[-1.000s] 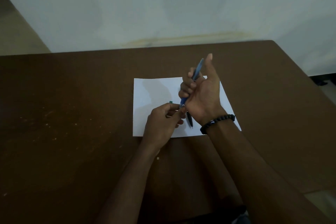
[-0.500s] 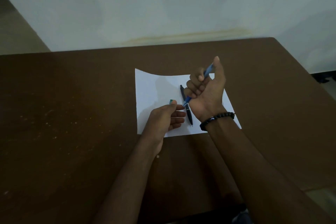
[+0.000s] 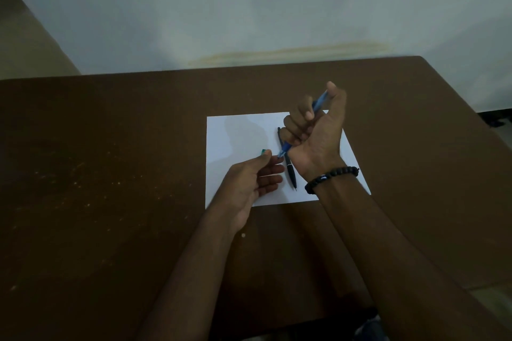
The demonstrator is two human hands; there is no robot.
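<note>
My right hand [image 3: 315, 135] grips a blue pen [image 3: 318, 101] in a fist above a white sheet of paper [image 3: 238, 135], thumb up near the pen's top end, its tip pointing down-left. My left hand [image 3: 255, 177] pinches a small teal piece [image 3: 265, 151] between thumb and forefinger, close to the blue pen's tip. A black pen [image 3: 289, 169] lies flat on the paper between the two hands, partly hidden by my right hand.
The paper lies on a brown table [image 3: 97, 188] that stands against a pale wall [image 3: 249, 8]. A black bead bracelet [image 3: 331, 177] circles my right wrist. The table's right edge runs diagonally at the far right.
My two hands have drawn slightly apart, uncovering the black pen on the paper. The right hand with the blue pen moved right and tilted; the left hand's fingertip sits back near the pen tip.
</note>
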